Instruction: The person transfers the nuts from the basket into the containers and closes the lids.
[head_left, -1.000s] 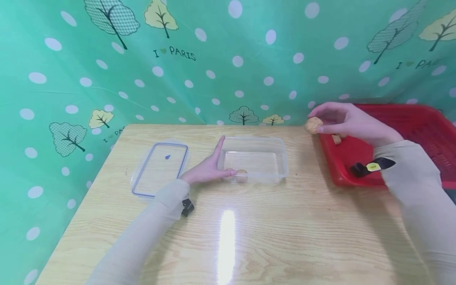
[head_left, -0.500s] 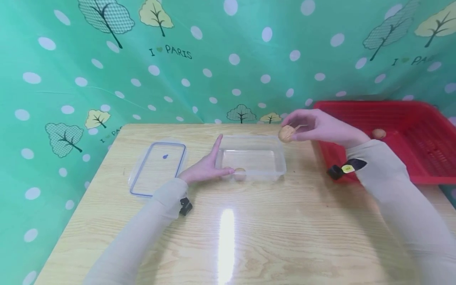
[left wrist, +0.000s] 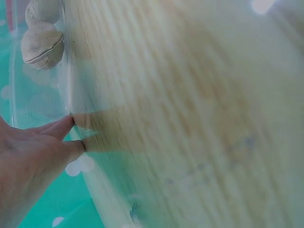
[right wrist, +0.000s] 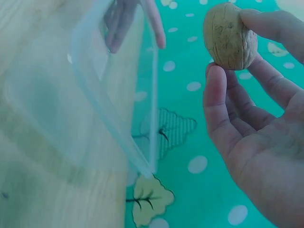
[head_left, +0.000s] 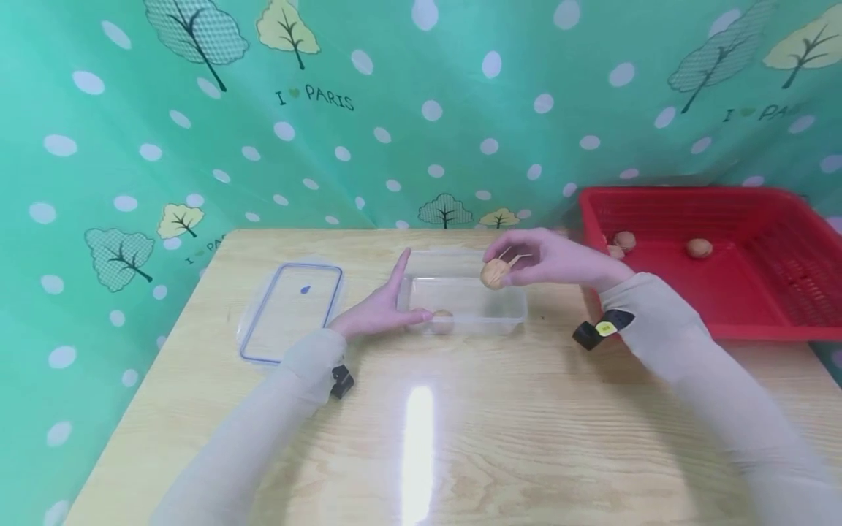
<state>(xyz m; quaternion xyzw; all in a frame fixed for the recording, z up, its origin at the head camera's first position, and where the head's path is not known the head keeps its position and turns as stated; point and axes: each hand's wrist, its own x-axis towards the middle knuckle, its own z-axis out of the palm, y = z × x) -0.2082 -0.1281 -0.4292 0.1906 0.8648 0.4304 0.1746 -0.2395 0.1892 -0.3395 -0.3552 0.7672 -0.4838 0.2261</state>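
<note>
Pinching a round tan walnut (head_left: 493, 274) over the clear plastic tub (head_left: 506, 321), the right hand (head_left: 552, 257) has fingertips clamped on its hard, light, bumpy shell; left hand (head_left: 378, 310), fingers straight, steadies the tub wall.

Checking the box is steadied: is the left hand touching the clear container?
Touching. In the left wrist view, the left hand has its fingertips pressed against the clear container wall.

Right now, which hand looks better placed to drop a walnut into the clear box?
The right hand, probably: its fingers already pinch a walnut just above the clear box. The left hand only rests flat against the box's left wall and holds nothing.
</note>
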